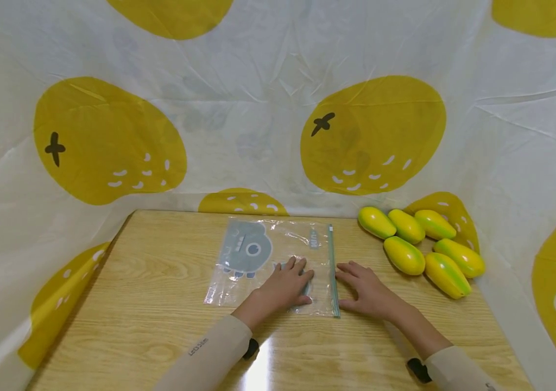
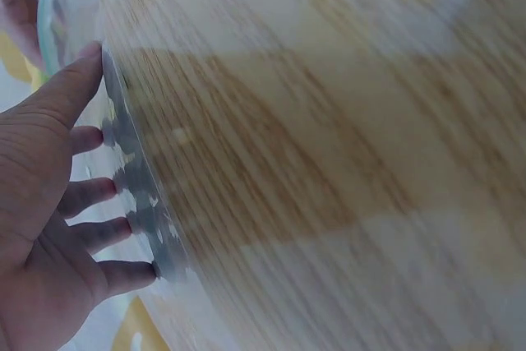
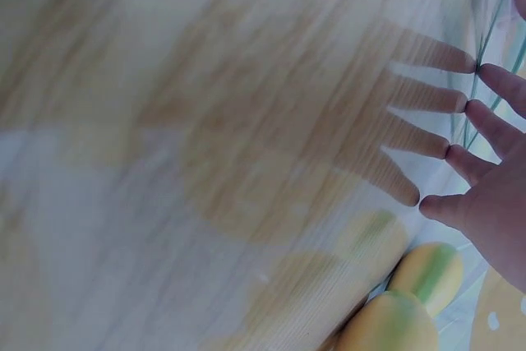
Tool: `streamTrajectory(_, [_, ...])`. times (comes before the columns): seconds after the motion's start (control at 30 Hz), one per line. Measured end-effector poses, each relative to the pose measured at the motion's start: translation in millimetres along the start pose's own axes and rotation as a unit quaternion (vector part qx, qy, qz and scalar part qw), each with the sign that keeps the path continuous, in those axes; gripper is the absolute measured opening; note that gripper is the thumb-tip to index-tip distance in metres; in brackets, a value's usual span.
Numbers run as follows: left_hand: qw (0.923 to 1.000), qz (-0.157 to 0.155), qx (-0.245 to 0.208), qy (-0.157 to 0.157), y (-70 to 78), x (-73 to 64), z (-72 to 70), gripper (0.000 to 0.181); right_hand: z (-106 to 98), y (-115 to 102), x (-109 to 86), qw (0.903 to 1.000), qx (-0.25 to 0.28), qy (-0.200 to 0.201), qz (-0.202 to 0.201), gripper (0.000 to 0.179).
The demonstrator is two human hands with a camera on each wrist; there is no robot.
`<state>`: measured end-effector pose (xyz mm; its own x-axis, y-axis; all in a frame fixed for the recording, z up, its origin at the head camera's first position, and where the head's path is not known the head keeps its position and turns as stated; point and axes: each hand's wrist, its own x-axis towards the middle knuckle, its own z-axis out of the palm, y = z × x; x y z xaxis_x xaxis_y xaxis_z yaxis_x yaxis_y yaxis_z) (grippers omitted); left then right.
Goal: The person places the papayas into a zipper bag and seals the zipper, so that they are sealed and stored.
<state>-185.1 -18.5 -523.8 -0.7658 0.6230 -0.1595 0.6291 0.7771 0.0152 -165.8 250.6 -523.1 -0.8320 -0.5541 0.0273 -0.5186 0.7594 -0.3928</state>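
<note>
A clear zip bag (image 1: 278,296) with a grey-blue cartoon print lies flat on the wooden table (image 1: 160,336), its green zip edge (image 1: 334,271) toward the right. My left hand (image 1: 285,285) rests on the bag with fingers spread; in the left wrist view its fingertips (image 2: 119,273) press on the plastic. Just right of the zip edge, my right hand (image 1: 367,290) has its fingers extended, and in the right wrist view the fingertips (image 3: 433,203) touch the tabletop. Neither hand grips anything. Several yellow-green mangoes (image 1: 404,255) lie beyond the right hand.
The mangoes sit in a loose cluster at the table's back right, close to its edge. A white cloth (image 1: 244,136) with large yellow fruit prints hangs behind the table and along both sides. Light glares off the table's front.
</note>
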Motion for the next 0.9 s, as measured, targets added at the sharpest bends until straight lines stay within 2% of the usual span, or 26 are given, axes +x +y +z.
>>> streamTrajectory(0.2, [1.0, 0.0, -0.003, -0.001, -1.5, 0.1, 0.9, 0.078, 2.1, -1.6, 0.5, 0.9998, -0.014, -0.006, 0.01, 0.074])
streamTrajectory(0.47, [0.9998, 0.002, -0.012, 0.017, -0.7, -1.3, -1.2, 0.076, 5.3, -3.8, -2.0, 0.9993, -0.022, -0.012, 0.029, 0.094])
streamTrajectory(0.9, [0.9989, -0.006, -0.044, 0.013, -1.1, -1.7, -3.0, 0.073, 6.2, -1.8, -1.1, 0.9996, -0.013, -0.009, 0.024, 0.096])
